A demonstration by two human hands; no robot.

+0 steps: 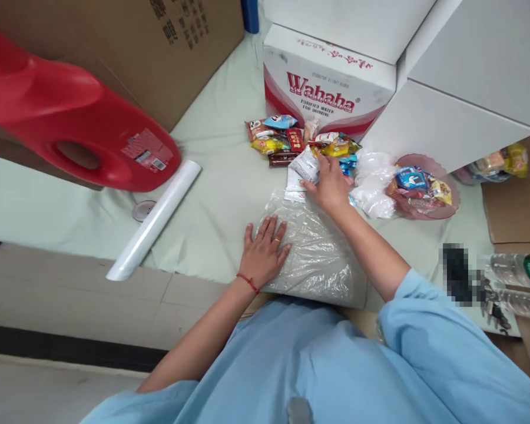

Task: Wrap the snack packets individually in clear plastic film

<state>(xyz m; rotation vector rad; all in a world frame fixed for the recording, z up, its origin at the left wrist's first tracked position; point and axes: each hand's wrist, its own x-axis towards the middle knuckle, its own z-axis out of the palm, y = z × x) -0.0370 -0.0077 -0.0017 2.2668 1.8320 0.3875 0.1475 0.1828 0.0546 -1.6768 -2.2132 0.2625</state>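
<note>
My left hand [265, 250] lies flat, fingers spread, on a clear plastic bag [320, 259] at the front edge of the cloth-covered table. A red cord circles that wrist, and a ring is on one finger. Over the snack pile, my right hand [331, 185] has its thumb and forefinger apart and touches white sachets [306, 165]. Its other fingertips are partly hidden among the packets. Around it lie a blue packet [280, 121], a yellow packet [267, 145], a red packet [295, 140] and several other small snack packets.
Behind the snacks stands a Wahaha carton [327, 94]. To the right are white translucent bundles [373, 185], a pink bowl [453, 200] with snacks, keys [497, 312] and plastic bottles [507, 268]. On the left are a white roll [154, 221], a red jug [115, 141] and a cardboard box [159, 70].
</note>
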